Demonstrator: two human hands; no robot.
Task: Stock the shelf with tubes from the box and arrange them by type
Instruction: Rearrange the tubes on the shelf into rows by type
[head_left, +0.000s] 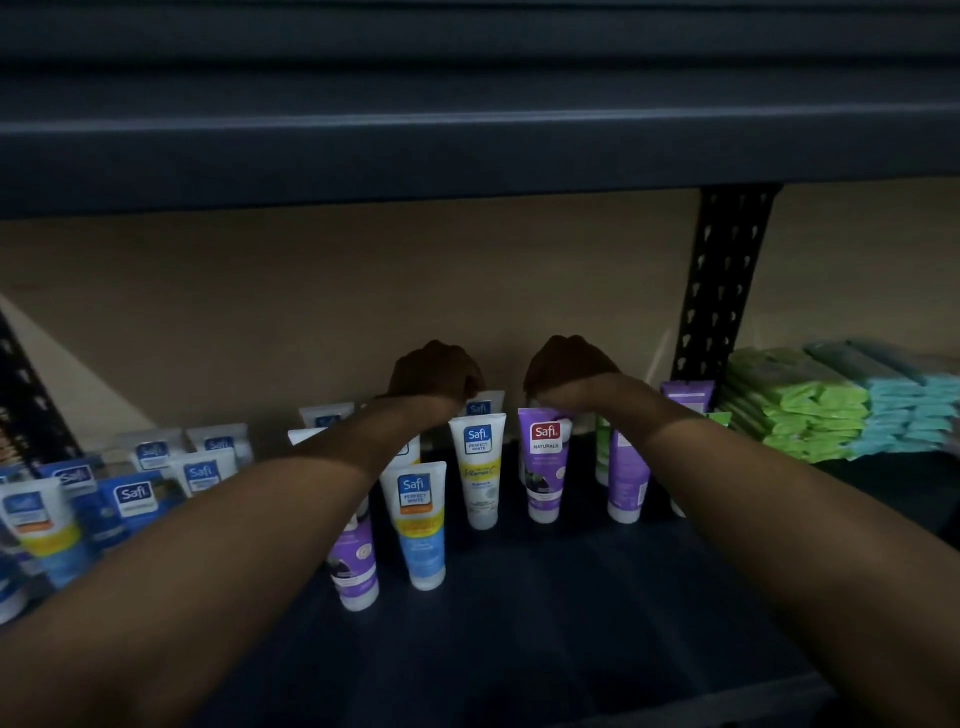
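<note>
Both my arms reach deep into the dark shelf (571, 623). My left hand (436, 371) is curled, fingers down, on the crimped top of a white Safi tube (485, 405) in the back row. My right hand (566, 366) is curled the same way on the top edge of a purple Safi Naturals tube (545, 467). The fingertips are mostly hidden. In front stand a white Vitamin C tube (480, 467), a white, yellow and blue tube (422, 525), and a purple tube (356, 566) partly behind my left forearm. Another purple tube (628, 478) stands under my right forearm.
Several white and blue Safi tubes and packs (135, 493) crowd the left of the shelf. Green and teal packets (810, 410) are stacked to the right of a perforated upright (722, 291). The upper shelf's edge (467, 156) hangs low overhead.
</note>
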